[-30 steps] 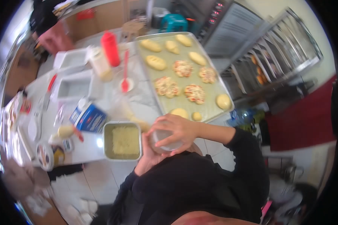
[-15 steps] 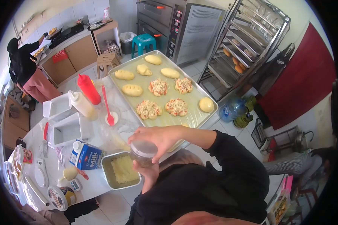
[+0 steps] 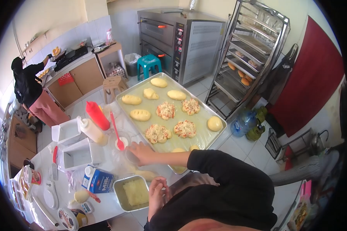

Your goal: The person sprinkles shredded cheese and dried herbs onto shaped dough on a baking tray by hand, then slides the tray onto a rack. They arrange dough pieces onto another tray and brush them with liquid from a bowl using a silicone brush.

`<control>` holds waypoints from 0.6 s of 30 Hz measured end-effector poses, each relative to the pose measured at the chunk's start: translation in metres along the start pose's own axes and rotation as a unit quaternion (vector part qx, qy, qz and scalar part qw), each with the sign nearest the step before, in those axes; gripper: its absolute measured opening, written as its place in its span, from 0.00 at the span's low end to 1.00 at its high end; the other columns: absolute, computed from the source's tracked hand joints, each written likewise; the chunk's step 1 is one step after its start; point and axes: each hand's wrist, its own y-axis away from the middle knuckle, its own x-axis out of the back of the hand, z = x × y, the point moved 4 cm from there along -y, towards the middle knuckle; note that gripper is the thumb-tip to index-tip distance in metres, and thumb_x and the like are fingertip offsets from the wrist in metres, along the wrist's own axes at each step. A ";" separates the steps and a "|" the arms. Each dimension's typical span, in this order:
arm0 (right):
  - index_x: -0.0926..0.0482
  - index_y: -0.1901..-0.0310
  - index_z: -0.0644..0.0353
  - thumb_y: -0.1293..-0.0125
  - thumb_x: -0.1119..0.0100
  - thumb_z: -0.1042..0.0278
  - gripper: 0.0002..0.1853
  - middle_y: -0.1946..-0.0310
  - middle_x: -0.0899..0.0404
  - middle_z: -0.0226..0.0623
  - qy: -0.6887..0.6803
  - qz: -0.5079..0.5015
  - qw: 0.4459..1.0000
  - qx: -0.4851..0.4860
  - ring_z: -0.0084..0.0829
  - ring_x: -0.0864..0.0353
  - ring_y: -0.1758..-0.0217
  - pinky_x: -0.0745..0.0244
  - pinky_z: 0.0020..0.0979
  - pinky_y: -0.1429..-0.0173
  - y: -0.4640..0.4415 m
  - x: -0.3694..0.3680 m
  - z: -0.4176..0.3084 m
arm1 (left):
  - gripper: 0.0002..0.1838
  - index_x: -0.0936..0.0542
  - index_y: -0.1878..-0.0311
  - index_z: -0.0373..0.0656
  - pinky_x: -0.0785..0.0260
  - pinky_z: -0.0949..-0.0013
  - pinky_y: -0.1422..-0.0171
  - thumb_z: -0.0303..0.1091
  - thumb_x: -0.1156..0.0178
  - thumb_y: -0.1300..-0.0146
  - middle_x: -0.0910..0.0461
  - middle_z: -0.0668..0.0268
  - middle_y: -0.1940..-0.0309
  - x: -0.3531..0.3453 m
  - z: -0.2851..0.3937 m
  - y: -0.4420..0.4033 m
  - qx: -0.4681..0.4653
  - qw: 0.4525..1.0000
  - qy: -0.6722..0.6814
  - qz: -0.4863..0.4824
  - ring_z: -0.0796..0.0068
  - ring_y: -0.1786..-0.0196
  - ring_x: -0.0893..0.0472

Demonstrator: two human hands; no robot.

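My right hand (image 3: pixel 143 153) reaches over the table, its fingers closed around a clear plastic jar (image 3: pixel 132 158) beside the red spatula (image 3: pixel 120 144). The jar is partly hidden by the hand, its contents blurred. My left hand (image 3: pixel 158 191) is near my body at the right rim of a metal loaf tin (image 3: pixel 119 188), palm up with fingers curled inward; what lies in them, if anything, cannot be made out. A pale yellow slab (image 3: pixel 135 192) lies in the tin. Beyond my right hand, a large baking tray (image 3: pixel 204 144) holds shaped buns, several topped with shreds.
Left of the tin stand a blue milk carton (image 3: pixel 99 180), grey loaf tins (image 3: pixel 79 157), a red squeeze bottle (image 3: pixel 98 115) and a white squeeze bottle (image 3: pixel 91 131). A person (image 3: pixel 31 84) works at the stove. An oven (image 3: pixel 198 42) and tray rack (image 3: pixel 245 57) stand behind.
My right hand has carried the jar away from my left hand, to the left over the table. My left hand has drawn slightly lower, its fingers curled. The view has tilted up.
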 end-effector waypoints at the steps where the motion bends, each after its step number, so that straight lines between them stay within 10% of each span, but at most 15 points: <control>1: 0.49 0.36 0.50 0.63 0.29 0.62 0.51 0.41 0.46 0.53 0.001 -0.004 1.000 0.000 0.56 0.38 0.44 0.34 0.46 0.46 0.003 0.000 0.002 | 0.12 0.31 0.58 0.41 0.39 0.77 0.78 0.38 0.51 0.40 0.34 0.68 0.74 -0.001 0.004 -0.003 -0.033 0.999 0.010 0.004 0.77 0.77 0.32; 7: 0.55 0.33 0.49 0.54 0.32 0.54 0.50 0.35 0.60 0.59 -0.179 0.055 0.981 0.044 0.56 0.59 0.31 0.56 0.45 0.31 0.046 0.052 0.017 | 0.19 0.35 0.67 0.42 0.52 0.80 0.86 0.49 0.45 0.46 0.42 0.72 0.82 -0.027 0.025 -0.013 -0.178 0.981 0.073 0.008 0.83 0.84 0.42; 18: 0.49 0.35 0.54 0.47 0.36 0.61 0.40 0.36 0.48 0.40 -0.361 0.378 0.841 -0.137 0.39 0.42 0.36 0.44 0.43 0.36 0.313 0.213 0.184 | 0.39 0.21 0.65 0.33 0.41 0.76 0.72 0.65 0.64 0.40 0.36 0.61 0.73 -0.266 0.099 -0.002 -0.456 0.792 -0.122 -0.386 0.73 0.75 0.34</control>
